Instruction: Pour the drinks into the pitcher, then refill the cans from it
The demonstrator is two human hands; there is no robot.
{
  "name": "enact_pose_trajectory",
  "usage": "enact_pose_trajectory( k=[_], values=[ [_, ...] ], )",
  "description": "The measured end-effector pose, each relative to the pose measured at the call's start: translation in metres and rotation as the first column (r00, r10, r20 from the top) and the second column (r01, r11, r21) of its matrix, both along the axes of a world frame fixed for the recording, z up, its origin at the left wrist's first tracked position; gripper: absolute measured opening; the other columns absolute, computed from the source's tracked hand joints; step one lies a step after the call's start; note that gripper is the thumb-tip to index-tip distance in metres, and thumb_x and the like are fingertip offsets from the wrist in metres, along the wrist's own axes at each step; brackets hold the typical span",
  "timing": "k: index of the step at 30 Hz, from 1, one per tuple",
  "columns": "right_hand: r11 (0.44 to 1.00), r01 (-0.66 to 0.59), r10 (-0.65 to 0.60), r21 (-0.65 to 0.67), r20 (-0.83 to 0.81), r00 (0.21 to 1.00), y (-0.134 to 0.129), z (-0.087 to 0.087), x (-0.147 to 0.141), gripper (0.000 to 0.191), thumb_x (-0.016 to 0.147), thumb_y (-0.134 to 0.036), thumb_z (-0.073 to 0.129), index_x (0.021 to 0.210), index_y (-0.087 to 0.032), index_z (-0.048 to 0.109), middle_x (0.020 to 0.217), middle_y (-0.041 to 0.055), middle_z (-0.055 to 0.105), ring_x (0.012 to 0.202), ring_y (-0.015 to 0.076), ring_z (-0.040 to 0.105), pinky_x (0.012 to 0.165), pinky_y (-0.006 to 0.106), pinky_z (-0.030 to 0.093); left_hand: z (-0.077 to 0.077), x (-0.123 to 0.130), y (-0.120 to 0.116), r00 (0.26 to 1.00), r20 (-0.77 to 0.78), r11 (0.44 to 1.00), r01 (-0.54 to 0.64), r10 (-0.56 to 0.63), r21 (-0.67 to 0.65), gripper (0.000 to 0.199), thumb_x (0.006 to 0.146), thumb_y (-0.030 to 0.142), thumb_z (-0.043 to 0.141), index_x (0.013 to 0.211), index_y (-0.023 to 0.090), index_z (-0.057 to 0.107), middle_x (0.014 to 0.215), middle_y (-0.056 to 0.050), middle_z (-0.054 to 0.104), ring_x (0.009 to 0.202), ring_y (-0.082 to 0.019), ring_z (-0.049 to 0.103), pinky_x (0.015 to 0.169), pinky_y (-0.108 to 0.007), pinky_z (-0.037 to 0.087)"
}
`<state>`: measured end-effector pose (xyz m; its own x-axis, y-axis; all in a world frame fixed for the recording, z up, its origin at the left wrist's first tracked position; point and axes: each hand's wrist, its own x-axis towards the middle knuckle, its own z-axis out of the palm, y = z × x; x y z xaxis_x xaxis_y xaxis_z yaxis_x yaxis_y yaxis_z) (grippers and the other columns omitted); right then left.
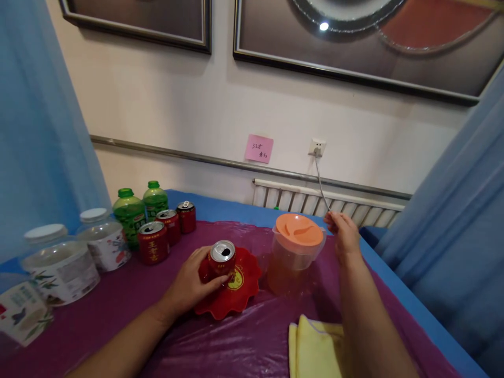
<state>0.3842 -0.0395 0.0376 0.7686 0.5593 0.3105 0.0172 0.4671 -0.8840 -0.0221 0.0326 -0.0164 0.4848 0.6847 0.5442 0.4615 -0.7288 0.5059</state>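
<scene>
Left hand and drink can on a scalloped dish. The dish point(252, 286), glossy and red, had a wavy rim and a yellow printed medallion; it lay on a creased, shiny purple tablecloth point(228, 349). The red drink can point(221, 257), a metal cylinder with a silvery top and a dark opening, stood upright over the dish's left rear part (whether its base touched the dish was hidden). To the right, near the dish, stood a translucent plastic pitcher point(286, 268), amber-tinted below, under a round orange lid point(298, 229) with curved relief. Folded yellow cloth point(315, 349), soft and pale-edged, lay nearer the viewer.

The left hand point(191, 278) grasped the can from its left, the thumb extended across the near side and the other fingers curved round the far side. The right hand point(344, 233) was raised just right of the pitcher, its fingers bent inward; a thin grey cord point(321, 181) ran from the wall socket point(317, 148) to the fingertips in this view, but whether they pinched it or merely covered it could not be told.

At left rear stood three more red cans point(154, 244), two green-capped bottles point(129, 215) and white-lidded clear jars point(65, 265).
</scene>
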Motion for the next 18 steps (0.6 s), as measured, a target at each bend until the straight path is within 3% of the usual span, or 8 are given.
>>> enact_pose_trajectory(
  k=[3, 6, 9, 14, 18],
  values=[
    [0.931, -0.345, 0.343, -0.118, -0.035, 0.939, -0.002, -0.017, -0.002, 0.049, 0.063, -0.062, 0.085, 0.079, -0.017, 0.071, 0.076, 0.0077, 0.073, 0.074, 0.0246, 0.069, 0.068, 0.035, 0.053, 0.003, 0.000, -0.003, 1.000, -0.009, 1.000, -0.001, 0.000, -0.015, 0.062, 0.080, 0.055, 0.075, 0.129, 0.023, 0.057, 0.130, -0.010, 0.067, 0.119, -0.031, 0.064, 0.104, -0.046, 0.051],
    [0.848, -0.519, 0.510, -0.112, -0.097, 0.855, -0.005, -0.036, -0.005, 0.057, 0.055, -0.067, 0.088, 0.084, -0.020, 0.074, 0.081, 0.0087, 0.077, 0.084, 0.0297, 0.072, 0.077, 0.041, 0.056, 0.009, 0.002, -0.009, 1.000, -0.011, 1.000, -0.016, 0.015, -0.026, 0.062, 0.079, 0.055, 0.075, 0.129, 0.023, 0.057, 0.130, -0.011, 0.067, 0.119, -0.032, 0.064, 0.105, -0.047, 0.051],
    [0.813, -0.578, 0.565, -0.069, -0.149, 0.812, -0.004, -0.052, -0.003, 0.057, 0.055, -0.068, 0.089, 0.088, -0.024, 0.074, 0.081, 0.0055, 0.078, 0.083, 0.0281, 0.073, 0.075, 0.039, 0.057, 0.012, 0.003, -0.014, 1.000, -0.009, 0.999, -0.022, 0.022, -0.032, 0.061, 0.078, 0.054, 0.075, 0.127, 0.022, 0.059, 0.128, -0.010, 0.068, 0.118, -0.032, 0.065, 0.104, -0.047, 0.052],
    [0.822, -0.568, 0.549, -0.034, -0.219, 0.807, 0.007, -0.066, 0.005, 0.048, 0.060, -0.066, 0.087, 0.075, -0.024, 0.070, 0.057, -0.0032, 0.069, 0.050, 0.0167, 0.063, 0.056, 0.029, 0.053, 0.013, 0.004, -0.017, 1.000, 0.005, 1.000, -0.011, 0.011, -0.026, 0.060, 0.078, 0.052, 0.076, 0.127, 0.022, 0.060, 0.126, -0.010, 0.069, 0.117, -0.032, 0.065, 0.103, -0.046, 0.052],
    [0.838, -0.545, 0.526, -0.018, -0.241, 0.816, 0.017, -0.070, 0.004, 0.043, 0.070, -0.061, 0.083, 0.088, -0.024, 0.074, 0.079, 0.0014, 0.078, 0.074, 0.0231, 0.073, 0.073, 0.036, 0.059, 0.012, 0.004, -0.017, 1.000, 0.008, 1.000, -0.005, 0.005, -0.030, 0.060, 0.078, 0.051, 0.077, 0.128, 0.022, 0.060, 0.124, -0.010, 0.069, 0.115, -0.031, 0.065, 0.102, -0.046, 0.052]
  ],
)
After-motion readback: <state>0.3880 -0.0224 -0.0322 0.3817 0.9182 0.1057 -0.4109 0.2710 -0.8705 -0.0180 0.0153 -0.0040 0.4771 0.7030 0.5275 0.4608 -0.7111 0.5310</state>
